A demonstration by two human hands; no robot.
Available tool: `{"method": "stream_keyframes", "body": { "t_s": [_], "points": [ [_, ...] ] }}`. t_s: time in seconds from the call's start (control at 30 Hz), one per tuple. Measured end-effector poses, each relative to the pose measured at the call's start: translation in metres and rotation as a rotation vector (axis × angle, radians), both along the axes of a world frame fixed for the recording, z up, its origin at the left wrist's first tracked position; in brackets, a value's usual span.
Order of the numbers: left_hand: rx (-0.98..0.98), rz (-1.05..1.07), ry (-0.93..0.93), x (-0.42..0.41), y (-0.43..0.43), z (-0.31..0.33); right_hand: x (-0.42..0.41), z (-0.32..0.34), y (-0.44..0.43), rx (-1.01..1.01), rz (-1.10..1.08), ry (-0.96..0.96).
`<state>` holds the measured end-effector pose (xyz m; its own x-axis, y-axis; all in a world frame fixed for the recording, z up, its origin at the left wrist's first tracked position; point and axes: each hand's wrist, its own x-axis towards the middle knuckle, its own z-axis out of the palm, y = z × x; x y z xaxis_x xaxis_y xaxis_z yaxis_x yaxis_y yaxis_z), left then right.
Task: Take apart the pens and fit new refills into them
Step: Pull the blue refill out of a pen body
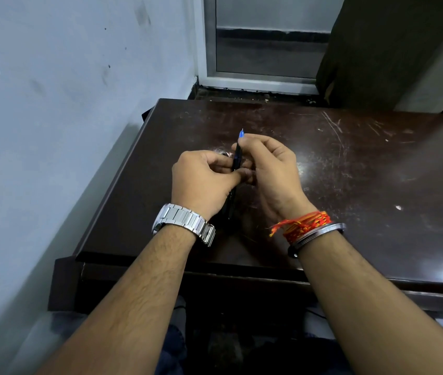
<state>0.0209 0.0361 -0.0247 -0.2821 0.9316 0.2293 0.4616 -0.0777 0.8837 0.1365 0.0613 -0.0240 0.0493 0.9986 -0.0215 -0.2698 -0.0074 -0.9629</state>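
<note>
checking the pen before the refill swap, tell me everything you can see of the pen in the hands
The slim dark pen with a blue pointed tip is held above the dark scratched wooden table, roughly upright with its tip pointing away. The right hand pinches it near the tip; the left hand has a grip on the middle. The lower barrel runs down behind the left palm, mostly hidden. Whether it is already unscrewed cannot be told.

The single head-worn camera looked forward and steeply down from close above the dark worktop (pixel 350 158), facing a corner between wall (pixel 66 90) and window (pixel 263 50).
</note>
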Motion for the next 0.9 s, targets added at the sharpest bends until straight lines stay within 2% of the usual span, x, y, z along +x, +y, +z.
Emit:
{"method": "stream_keyframes", "body": {
  "t_s": [0.13,0.27,0.4,0.57,0.73,0.9],
  "points": [
    [-0.007,-0.002,0.004,0.001,0.0004,0.0001,0.0018,-0.0021,0.0001,0.043,-0.032,-0.043],
    [0.011,-0.016,0.004,0.0027,-0.0011,0.0014,0.003,0.0006,0.002,0.025,-0.033,0.009],
    [0.011,-0.005,0.014,0.0037,0.0001,0.0006,0.0016,-0.0017,-0.0006,0.064,-0.055,-0.056],
    [0.012,-0.013,0.02,0.0051,0.0002,-0.0005,0.0009,0.0009,0.0016,0.03,-0.054,0.002],
    [0.021,-0.013,0.008,0.0051,0.0006,-0.0008,0.0001,-0.0025,-0.0007,0.077,-0.087,-0.076],
    [0.035,-0.017,0.002,0.0052,0.0011,-0.0017,0.0017,0.0015,0.0001,0.054,-0.065,-0.015]
  ]
}}
